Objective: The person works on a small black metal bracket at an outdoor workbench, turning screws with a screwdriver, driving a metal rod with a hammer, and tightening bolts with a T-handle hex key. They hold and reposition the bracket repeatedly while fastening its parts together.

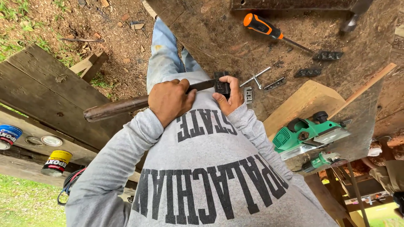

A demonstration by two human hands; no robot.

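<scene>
My left hand grips a long tool with a brown wooden handle and a dark flat blade. The handle sticks out to the left and the blade runs right. My right hand holds a small black metal piece against my grey sweatshirt, at the edge of the workbench. The blade's tip meets this piece, just under my right thumb. Both hands are close together in front of my belly.
On the worn workbench lie an orange-handled screwdriver, a T-shaped metal key and several black metal pieces. A green electric planer rests on a pale board at the right. Paint cans stand on dark planks at the left.
</scene>
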